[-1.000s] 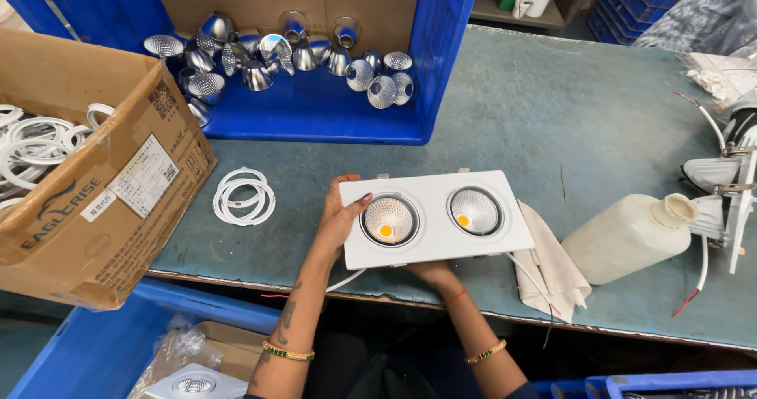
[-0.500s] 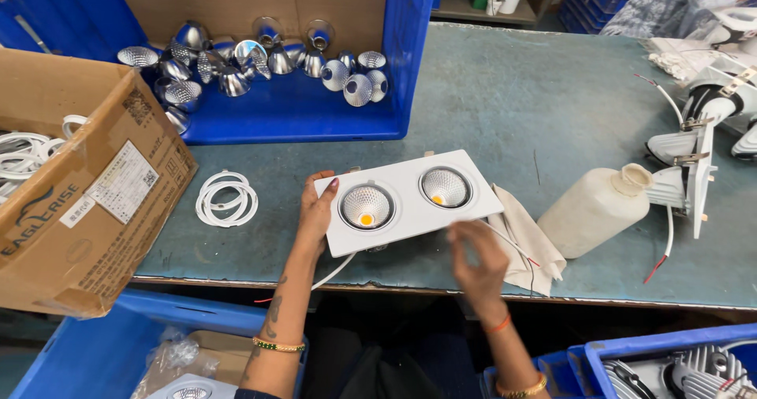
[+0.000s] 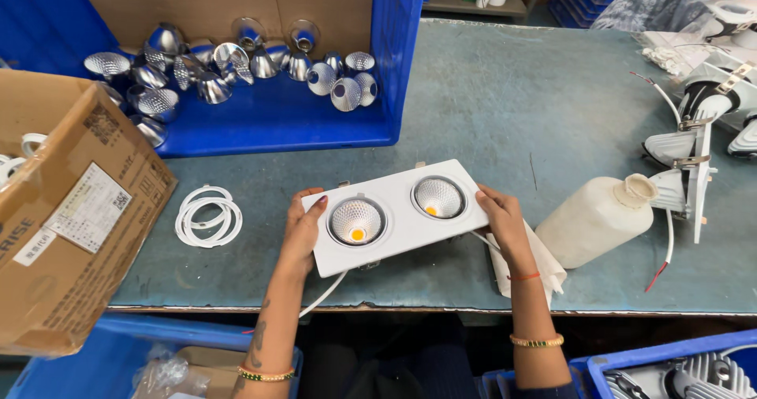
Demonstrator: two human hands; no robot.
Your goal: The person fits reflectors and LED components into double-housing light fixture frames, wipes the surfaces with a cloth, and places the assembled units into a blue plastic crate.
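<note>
- We hold the white twin-lamp fixture (image 3: 397, 216) by both short ends: our left hand (image 3: 302, 232) closed on its left end, our right hand (image 3: 502, 224) closed on its right end.
- It sits just above the tabletop (image 3: 505, 107) at the near edge, its long axis running left to right, the right end tilted slightly farther away.
- Both hands are equally close, one per end.
- A white cloth (image 3: 527, 269) lies under our right hand; a white plastic bottle (image 3: 598, 219) lies on its side just right.
- White rings (image 3: 207, 215) lie left; the blue crate (image 3: 268, 115) of reflectors stands farther off.
</note>
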